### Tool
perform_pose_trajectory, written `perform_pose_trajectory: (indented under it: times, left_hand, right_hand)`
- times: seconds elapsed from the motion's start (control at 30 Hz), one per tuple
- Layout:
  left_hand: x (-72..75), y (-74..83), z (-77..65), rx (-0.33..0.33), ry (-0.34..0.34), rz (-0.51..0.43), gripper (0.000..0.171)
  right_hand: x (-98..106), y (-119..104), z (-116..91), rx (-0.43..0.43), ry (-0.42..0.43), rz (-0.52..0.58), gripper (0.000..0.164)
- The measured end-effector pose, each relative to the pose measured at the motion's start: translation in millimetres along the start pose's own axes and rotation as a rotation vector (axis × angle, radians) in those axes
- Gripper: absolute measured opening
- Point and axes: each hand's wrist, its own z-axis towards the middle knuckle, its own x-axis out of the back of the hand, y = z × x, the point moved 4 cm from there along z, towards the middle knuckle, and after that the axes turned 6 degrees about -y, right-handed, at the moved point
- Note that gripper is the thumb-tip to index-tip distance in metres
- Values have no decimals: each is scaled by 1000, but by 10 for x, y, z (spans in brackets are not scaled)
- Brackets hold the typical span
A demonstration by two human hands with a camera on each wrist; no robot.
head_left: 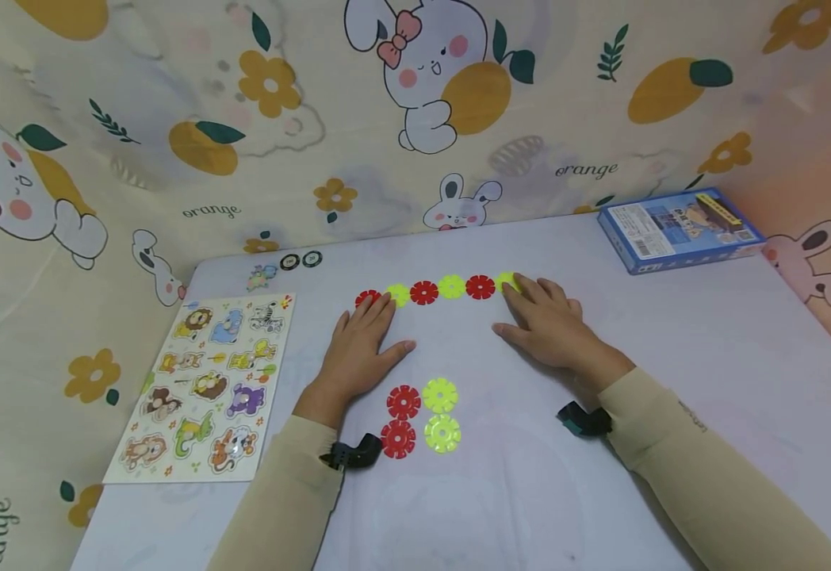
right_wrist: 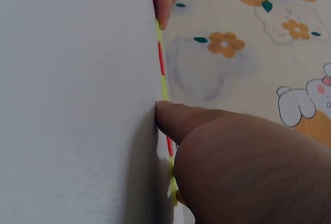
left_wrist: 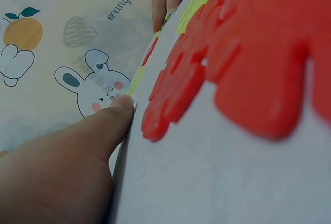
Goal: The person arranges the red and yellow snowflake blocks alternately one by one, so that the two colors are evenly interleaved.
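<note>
A row of flat, notched plastic discs crosses the table in the head view, red and yellow-green by turns. My left hand (head_left: 360,353) lies palm down at the row's left end, its extended fingertips over the leftmost red disc (head_left: 369,298) and beside a yellow-green disc (head_left: 399,296). At the other end, my right hand (head_left: 554,325) has its fingers spread and touches the last yellow-green disc (head_left: 507,281), partly covering it. Nearer me lie two red discs (head_left: 404,402) and two yellow-green discs (head_left: 440,395) in a small block. The left wrist view shows red discs (left_wrist: 178,76) close up.
An animal sticker board (head_left: 204,385) lies at the left. Behind it are two dark round pieces (head_left: 290,262) and a small colourful piece (head_left: 262,277). A blue box (head_left: 679,230) stands at the back right, against the patterned backdrop (head_left: 280,182).
</note>
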Motion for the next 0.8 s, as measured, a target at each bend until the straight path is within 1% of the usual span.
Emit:
perform_pose_trajectory:
  times: [0.17, 0.27, 0.37, 0.4, 0.47, 0.53, 0.63, 0.7, 0.8]
  left_hand:
    - [-1, -1, 3, -5, 10, 5, 84]
    - [-8, -3, 0, -5, 7, 5, 84]
    - [-15, -10, -5, -4, 4, 4, 84]
    - [-14, -13, -7, -3, 6, 4, 84]
    - [-19, -14, -4, -3, 9, 3, 84]
    - [-24, -17, 1, 0, 13, 6, 85]
    - [-34, -22, 7, 4, 13, 13, 85]
    - [-39, -22, 10, 2, 12, 20, 86]
    - [-41, -17, 13, -5, 15, 26, 85]
  right_hand:
    - [4, -26, -15, -5, 13, 3, 80]
    - [14, -40, -23, -5, 35, 44, 79]
    - [39, -96, -45, 27, 74, 150, 77]
    - [45, -132, -53, 48, 82, 201, 75]
    - [49, -233, -92, 104, 83, 345, 72]
    - [23, -371, -136, 168, 50, 489, 67]
    - [-70, -608, -207, 256, -37, 632, 66]
    - [-159, -752, -252, 308, -105, 656, 68]
    - [-280, -925, -322, 369, -194, 607, 73]
